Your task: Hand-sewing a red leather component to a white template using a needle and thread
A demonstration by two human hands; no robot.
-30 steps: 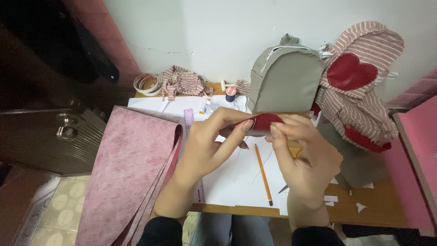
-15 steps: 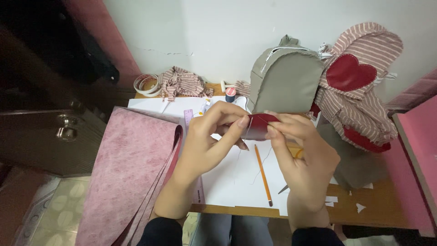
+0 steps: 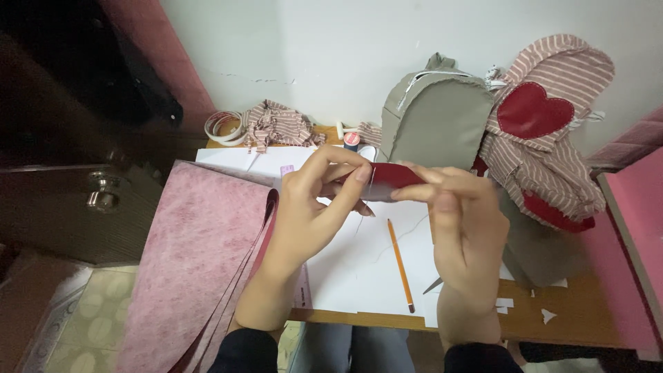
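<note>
Both hands hold a small dark red piece of material (image 3: 392, 177) above the white paper (image 3: 359, 269) on the wooden table. My left hand (image 3: 321, 200) pinches its left end between thumb and fingers. My right hand (image 3: 459, 217) grips its right end with curled fingers. A thin thread (image 3: 366, 214) hangs from the piece between the hands. Most of the red piece is hidden by my fingers.
A pencil (image 3: 400, 266) lies on the paper. A grey backpack-shaped bag (image 3: 435, 117) and a striped bag with a red heart (image 3: 545, 131) stand at the back. Pink fabric (image 3: 197, 255) hangs off the left edge. Tape rolls (image 3: 222, 126), striped cloth (image 3: 276, 124) and a thread spool (image 3: 351, 140) sit behind.
Both hands have risen slightly with the red piece, and my right hand's fingers have shifted along it. Nothing else on the table has moved.
</note>
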